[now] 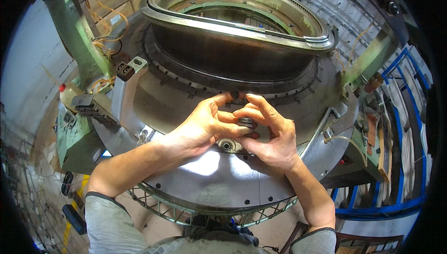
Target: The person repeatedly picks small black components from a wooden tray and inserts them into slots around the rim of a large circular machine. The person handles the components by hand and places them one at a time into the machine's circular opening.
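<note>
My left hand [198, 126] and my right hand [274, 137] meet over the front of a large round metal machine. Between the fingers of both is a small dark ringed metal part [245, 122], round and stacked-looking. Both hands are closed on it, with thumbs and fingers pressed around its sides. A small dark piece [235, 94] shows by the raised index fingertips; whether it is held or lies behind them I cannot tell. Just below the hands, a round fitting with a dark centre hole [226, 146] sits on the machine's grey metal plate [205, 189].
A wide metal ring [237, 70] rises beyond my hands. Green posts [74, 35] stand on either side. A grey bracket [123, 91] projects at the left, near a bottle with a red cap [70, 92]. Blue racking [400, 142] holding pale material stands at the right.
</note>
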`<state>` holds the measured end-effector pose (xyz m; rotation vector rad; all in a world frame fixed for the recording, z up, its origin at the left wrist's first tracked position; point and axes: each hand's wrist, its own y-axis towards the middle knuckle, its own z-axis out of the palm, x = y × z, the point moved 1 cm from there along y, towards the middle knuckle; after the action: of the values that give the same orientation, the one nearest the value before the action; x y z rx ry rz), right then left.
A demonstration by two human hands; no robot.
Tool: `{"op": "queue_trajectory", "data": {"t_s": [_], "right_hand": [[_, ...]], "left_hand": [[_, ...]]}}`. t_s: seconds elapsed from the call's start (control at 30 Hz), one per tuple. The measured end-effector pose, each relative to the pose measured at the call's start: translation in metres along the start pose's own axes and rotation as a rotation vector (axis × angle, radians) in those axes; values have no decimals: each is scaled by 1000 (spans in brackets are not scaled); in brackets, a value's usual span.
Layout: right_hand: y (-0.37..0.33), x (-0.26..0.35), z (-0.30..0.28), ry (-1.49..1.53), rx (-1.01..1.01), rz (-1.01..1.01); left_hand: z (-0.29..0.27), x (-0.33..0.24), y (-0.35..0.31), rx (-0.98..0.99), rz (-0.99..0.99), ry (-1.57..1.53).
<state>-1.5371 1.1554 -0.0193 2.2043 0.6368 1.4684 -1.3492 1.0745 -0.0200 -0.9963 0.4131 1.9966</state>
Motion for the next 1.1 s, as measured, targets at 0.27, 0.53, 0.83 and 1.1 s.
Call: {"op": "queue_trajectory", "data": {"t_s": [0.27,0.53,0.83,1.1], "right_hand": [[2,1,-1,-210,14,24],[2,-1,-1,-164,54,55],[1,-3,0,-84,79,101],[2,-4,-3,122,40,171]], "left_hand": [[-5,2,0,-62,52,62],[-5,7,-1,-83,5,119],[2,8,-7,-63,11,48],[-5,-1,-10,12,-22,-188]]}}
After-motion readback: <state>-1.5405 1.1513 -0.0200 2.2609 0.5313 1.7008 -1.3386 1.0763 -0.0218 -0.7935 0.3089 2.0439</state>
